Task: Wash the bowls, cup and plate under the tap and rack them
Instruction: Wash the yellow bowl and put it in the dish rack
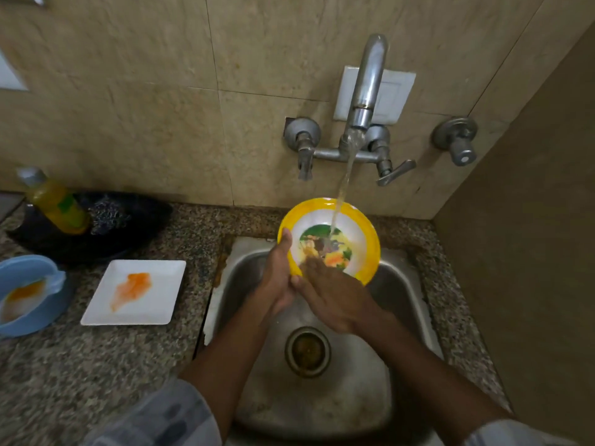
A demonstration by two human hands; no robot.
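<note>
Yellow-rimmed bowl [349,220] tilts under running tap [367,88]; my left hand [278,278] grips its rim, right hand's [335,300] blurred straight fingers [310,263] rub inside, hiding its near edge.

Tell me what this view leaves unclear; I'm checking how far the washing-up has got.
- Drying rack: not in the head view at all.
- Blue bowl: cut off by the left edge.
- Right hand fingertips: motion-blurred inside the yellow bowl; whether they hold a scrubber is unclear.
- Left hand: hides the bowl's near-left rim.
- Soap bottle label: blurred.
- Cup: none recognisable.
</note>
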